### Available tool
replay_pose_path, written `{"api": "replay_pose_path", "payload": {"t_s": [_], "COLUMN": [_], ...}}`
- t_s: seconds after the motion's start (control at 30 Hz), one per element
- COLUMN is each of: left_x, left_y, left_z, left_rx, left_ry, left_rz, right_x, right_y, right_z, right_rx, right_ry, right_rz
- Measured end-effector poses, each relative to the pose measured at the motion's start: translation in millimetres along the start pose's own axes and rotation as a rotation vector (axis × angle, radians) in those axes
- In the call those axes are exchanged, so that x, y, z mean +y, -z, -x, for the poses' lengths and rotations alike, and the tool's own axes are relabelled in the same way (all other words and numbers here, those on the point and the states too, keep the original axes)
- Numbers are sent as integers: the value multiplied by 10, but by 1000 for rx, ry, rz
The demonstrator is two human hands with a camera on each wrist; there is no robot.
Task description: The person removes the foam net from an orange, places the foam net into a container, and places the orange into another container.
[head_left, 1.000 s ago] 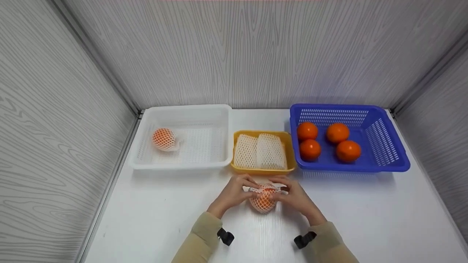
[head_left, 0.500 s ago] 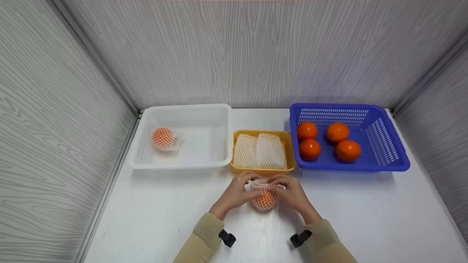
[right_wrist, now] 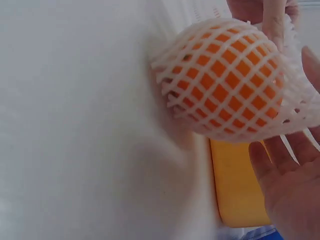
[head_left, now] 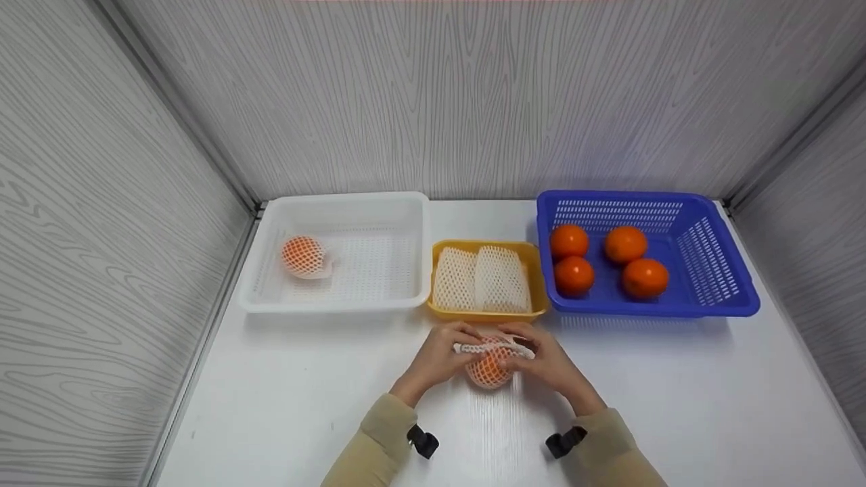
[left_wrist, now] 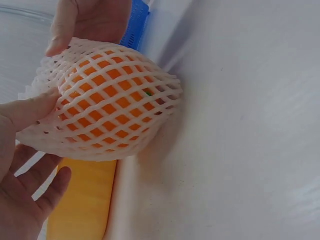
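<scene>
Between both hands, close over the table, an orange [left_wrist: 122, 102] sits inside a white foam fruit net [right_wrist: 245, 92]. The mesh covers its lower side, while the net's open end gathers at the top near the fingers. My left hand [head_left: 441, 353] grips that end from the left, thumb over the mesh and fingers spread behind it. From the other side my right hand [head_left: 547, 362] holds the edge, its thumb close against the orange. Just beyond the hands stands a yellow tray [head_left: 487, 316] bearing flat foam nets [head_left: 500, 279].
At the back left is a white basket [head_left: 338, 308] with one netted orange [head_left: 303, 256] in it. A blue basket [head_left: 676, 310] at the back right holds several bare oranges [head_left: 645, 278]. Grey wood-grain panels [head_left: 433, 101] enclose the white table [head_left: 284, 406].
The hands have shifted slightly around the orange, and the net's rim is spread wider between them than half a second ago. Baskets and tray have stayed put.
</scene>
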State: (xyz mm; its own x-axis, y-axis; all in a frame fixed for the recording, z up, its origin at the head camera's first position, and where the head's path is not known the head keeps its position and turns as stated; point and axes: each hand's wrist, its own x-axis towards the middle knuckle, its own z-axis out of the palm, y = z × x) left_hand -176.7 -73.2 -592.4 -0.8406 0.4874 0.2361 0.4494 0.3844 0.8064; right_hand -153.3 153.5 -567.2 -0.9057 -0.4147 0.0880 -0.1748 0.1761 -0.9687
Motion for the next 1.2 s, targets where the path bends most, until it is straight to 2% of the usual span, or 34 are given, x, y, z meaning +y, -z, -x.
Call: {"api": "replay_pose_path", "payload": {"t_s": [0.2,0.4,0.6,0.73,0.9,0.97,1.07,1.2], "left_x": [18,32,47,32,17,6,-8,-3], "left_y": [-22,-2,14,20,25,15,-5,-20], "left_z": [-14,-19,-17,-8,8,4,-18,-51], "left_rx": [47,87,112,81,-56,-92,-86,-42], "left_ry": [-15,-14,-23,24,188,223,210,185], "left_rz": [17,-16,3,39,60,71,79,60], "right_x": [-26,-92,-113,-116,-120,-112,-102,-69], "right_y": [5,-80,-146,-160,-160,-155,-138,-110], "right_z": [0,-66,-102,-105,-96,-93,-88,-87], "right_rx": [26,123,166,201,296,326,332,280], "right_ry": [-28,29,93,105,89,82,65,42], "right_rz": [126,178,199,180,133,121,98,69]}}
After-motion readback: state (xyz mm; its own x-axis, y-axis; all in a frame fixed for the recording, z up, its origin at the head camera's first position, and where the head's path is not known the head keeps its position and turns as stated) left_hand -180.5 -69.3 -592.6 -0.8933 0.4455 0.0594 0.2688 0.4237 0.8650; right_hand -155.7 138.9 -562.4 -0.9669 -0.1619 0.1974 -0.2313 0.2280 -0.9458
